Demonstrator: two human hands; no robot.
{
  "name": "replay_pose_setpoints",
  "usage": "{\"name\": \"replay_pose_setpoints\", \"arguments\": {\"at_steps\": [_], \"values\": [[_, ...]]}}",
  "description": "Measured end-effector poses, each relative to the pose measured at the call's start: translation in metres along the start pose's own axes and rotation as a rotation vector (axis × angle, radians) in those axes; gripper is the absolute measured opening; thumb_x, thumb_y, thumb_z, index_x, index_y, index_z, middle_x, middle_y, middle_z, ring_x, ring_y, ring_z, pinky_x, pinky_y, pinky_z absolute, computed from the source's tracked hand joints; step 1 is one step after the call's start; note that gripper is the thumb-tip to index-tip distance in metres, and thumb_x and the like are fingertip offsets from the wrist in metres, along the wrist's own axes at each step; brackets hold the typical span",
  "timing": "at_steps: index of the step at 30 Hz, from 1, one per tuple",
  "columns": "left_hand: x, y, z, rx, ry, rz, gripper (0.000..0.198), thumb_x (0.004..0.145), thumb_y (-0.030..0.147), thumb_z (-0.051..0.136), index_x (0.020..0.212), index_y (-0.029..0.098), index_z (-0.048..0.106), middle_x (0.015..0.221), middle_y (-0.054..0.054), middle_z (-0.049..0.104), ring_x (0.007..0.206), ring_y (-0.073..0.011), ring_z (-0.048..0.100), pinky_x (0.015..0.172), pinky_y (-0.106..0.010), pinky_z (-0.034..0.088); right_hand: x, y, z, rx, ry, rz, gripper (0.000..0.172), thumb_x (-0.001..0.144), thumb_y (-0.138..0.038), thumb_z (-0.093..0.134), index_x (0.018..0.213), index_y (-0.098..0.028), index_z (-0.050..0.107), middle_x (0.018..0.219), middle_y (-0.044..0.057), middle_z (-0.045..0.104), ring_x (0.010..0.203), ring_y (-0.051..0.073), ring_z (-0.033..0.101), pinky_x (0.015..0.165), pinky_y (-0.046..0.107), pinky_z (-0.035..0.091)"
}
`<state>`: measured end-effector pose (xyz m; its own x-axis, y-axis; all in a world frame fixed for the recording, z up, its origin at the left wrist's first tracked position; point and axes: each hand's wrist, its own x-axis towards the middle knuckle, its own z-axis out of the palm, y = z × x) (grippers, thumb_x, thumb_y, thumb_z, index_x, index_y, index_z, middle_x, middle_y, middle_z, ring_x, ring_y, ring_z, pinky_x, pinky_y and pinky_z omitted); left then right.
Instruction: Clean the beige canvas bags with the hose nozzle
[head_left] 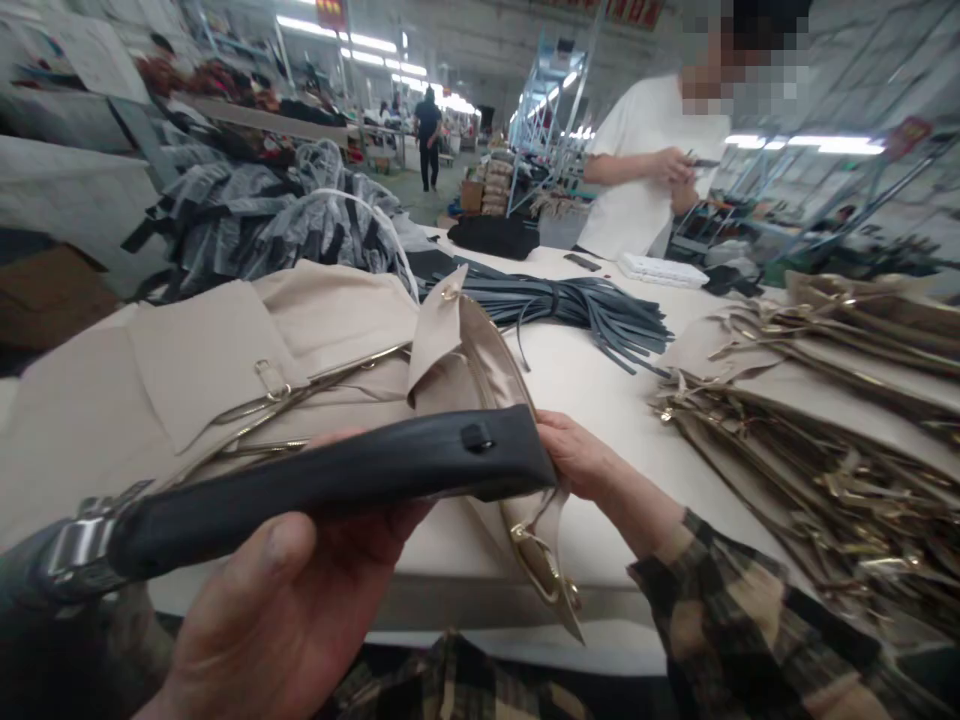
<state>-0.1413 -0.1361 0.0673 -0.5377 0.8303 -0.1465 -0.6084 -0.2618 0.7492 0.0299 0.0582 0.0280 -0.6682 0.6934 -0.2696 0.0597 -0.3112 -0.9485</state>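
Across the front of me runs a long black padded bar or handle [337, 465] with a metal collar at its left end; its exact kind I cannot make out. My left hand [292, 600] grips it from below, thumb in front and fingers behind. Beyond its right end, my right hand [581, 458] pinches the edge of a beige bag piece [499, 375] with gold zips and fittings; its fingertips are partly hidden. To the left lies a larger beige bag [217, 350] with a flap, a small buckle tab and gold zippers.
Stacked beige bag pieces [832, 400] with gold hardware stand at the right. A bundle of dark straps [555, 300] lies behind, near black fabric [495, 236] and a phone [582, 262]. Plastic-wrapped straps [255, 220] are heaped at back left. Across the table stands a person [637, 170] in white.
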Motion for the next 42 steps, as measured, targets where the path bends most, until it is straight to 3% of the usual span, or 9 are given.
{"name": "replay_pose_setpoints", "arguments": {"at_steps": [4, 9, 14, 19, 25, 31, 36, 39, 42], "values": [[0.004, -0.010, 0.017, -0.059, -0.012, -0.036, 0.040, 0.058, 0.036, 0.089, 0.096, 0.028, 0.078, 0.104, -0.003, 0.078, 0.105, -0.0317, 0.069, 0.089, -0.041, 0.061, 0.005, 0.007, 0.015, 0.155, 0.058, 0.008, 0.017, 0.069, -0.026, 0.073, 0.081, -0.014, 0.070, 0.072, 0.002, 0.073, 0.062, 0.015, 0.064, 0.062, 0.026, 0.053], [0.015, -0.030, -0.011, -0.111, 0.194, -0.073, 0.027, 0.062, 0.021, 0.087, 0.086, 0.024, 0.075, 0.106, -0.002, 0.076, 0.113, -0.0273, 0.065, 0.092, -0.039, 0.059, 0.004, 0.025, 0.012, 0.537, 0.235, 0.161, 0.015, 0.081, -0.020, 0.058, 0.090, -0.014, 0.069, 0.076, 0.006, 0.075, 0.071, 0.021, 0.072, 0.077, 0.036, 0.059], [0.017, -0.041, -0.018, -0.216, 0.256, -0.125, 0.026, 0.065, 0.024, 0.087, 0.087, 0.023, 0.074, 0.102, -0.004, 0.076, 0.108, -0.0273, 0.067, 0.090, -0.041, 0.060, 0.003, 0.040, 0.018, 0.667, 0.195, 0.285, 0.026, 0.087, -0.022, 0.047, 0.093, -0.011, 0.069, 0.079, 0.011, 0.076, 0.079, 0.024, 0.074, 0.086, 0.040, 0.058], [0.025, -0.049, -0.008, -0.318, 0.222, -0.125, 0.026, 0.064, 0.020, 0.088, 0.086, 0.021, 0.073, 0.100, -0.005, 0.076, 0.100, -0.0240, 0.070, 0.087, -0.040, 0.060, 0.007, 0.048, 0.025, 0.564, 0.105, 0.213, 0.025, 0.080, -0.024, 0.052, 0.095, -0.014, 0.069, 0.085, 0.012, 0.076, 0.090, 0.027, 0.073, 0.087, 0.045, 0.058], [0.060, -0.038, 0.001, -0.411, 0.295, -0.040, 0.009, 0.083, 0.009, 0.067, 0.085, 0.017, 0.070, 0.093, -0.007, 0.075, 0.093, -0.0187, 0.070, 0.085, -0.035, 0.060, -0.001, 0.049, 0.030, 0.424, 0.163, 0.071, 0.029, 0.062, -0.016, 0.067, 0.091, -0.016, 0.068, 0.089, 0.007, 0.077, 0.086, 0.025, 0.072, 0.089, 0.041, 0.056], [0.095, -0.029, 0.022, -0.491, 0.296, -0.030, 0.013, 0.086, 0.007, 0.065, 0.086, 0.019, 0.068, 0.094, -0.004, 0.075, 0.094, -0.0164, 0.069, 0.092, -0.035, 0.056, -0.009, 0.046, 0.042, 0.364, 0.038, 0.132, 0.040, 0.055, -0.016, 0.073, 0.094, -0.016, 0.070, 0.078, 0.004, 0.076, 0.071, 0.022, 0.070, 0.078, 0.035, 0.057], [0.120, -0.027, 0.041, -0.505, 0.244, -0.015, 0.012, 0.082, 0.009, 0.070, 0.088, 0.020, 0.068, 0.096, -0.003, 0.075, 0.098, -0.0161, 0.068, 0.097, -0.033, 0.052, -0.011, 0.049, 0.045, 0.244, -0.008, 0.147, 0.032, 0.053, -0.020, 0.071, 0.085, -0.017, 0.068, 0.074, 0.003, 0.074, 0.075, 0.024, 0.070, 0.068, 0.031, 0.055], [0.120, -0.021, 0.037, -0.484, 0.204, -0.044, 0.012, 0.080, 0.010, 0.072, 0.088, 0.018, 0.069, 0.094, -0.005, 0.074, 0.094, -0.0174, 0.069, 0.095, -0.035, 0.053, -0.011, 0.045, 0.036, 0.154, 0.026, 0.125, 0.037, 0.058, -0.025, 0.068, 0.095, -0.017, 0.067, 0.078, 0.004, 0.074, 0.074, 0.024, 0.070, 0.066, 0.032, 0.055], [0.103, -0.011, 0.018, -0.401, 0.120, 0.003, 0.013, 0.077, 0.014, 0.076, 0.086, 0.018, 0.068, 0.089, -0.004, 0.074, 0.089, -0.0193, 0.069, 0.091, -0.038, 0.055, -0.008, 0.029, 0.017, -0.095, 0.108, -0.011, 0.041, 0.070, -0.031, 0.061, 0.108, -0.018, 0.064, 0.089, 0.006, 0.075, 0.078, 0.025, 0.069, 0.071, 0.037, 0.056]]}}
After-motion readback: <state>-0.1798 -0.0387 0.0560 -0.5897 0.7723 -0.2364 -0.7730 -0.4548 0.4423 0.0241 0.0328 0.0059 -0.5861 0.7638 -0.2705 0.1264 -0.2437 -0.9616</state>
